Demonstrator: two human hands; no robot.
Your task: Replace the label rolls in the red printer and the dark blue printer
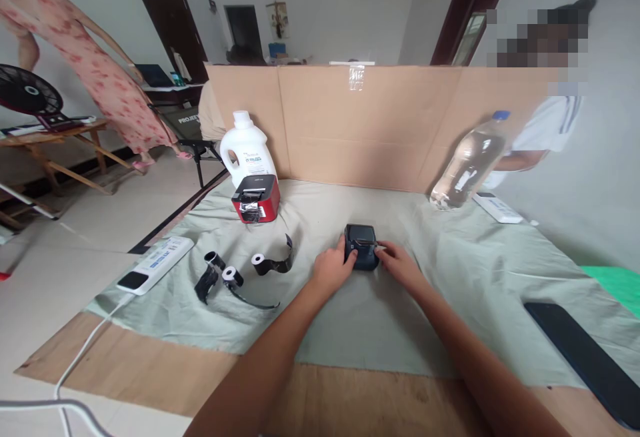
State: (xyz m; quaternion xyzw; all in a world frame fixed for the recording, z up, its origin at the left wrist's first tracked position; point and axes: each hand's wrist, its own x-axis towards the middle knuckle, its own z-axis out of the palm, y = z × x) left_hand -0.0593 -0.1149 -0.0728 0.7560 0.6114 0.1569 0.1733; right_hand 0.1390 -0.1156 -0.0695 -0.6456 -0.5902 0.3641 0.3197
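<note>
A small dark label printer sits on the pale green cloth in the middle of the table. My left hand grips its left side, fingers wrapped against the casing. My right hand touches its right side, with the fingertips at the top edge. Left of my hands lie three small rolls of black tape, partly unwound, on the cloth.
A red and black printer and a white jug stand at the back left. A clear water bottle leans at the back right before a cardboard wall. A power strip lies left, a dark flat object right. Two other people are nearby.
</note>
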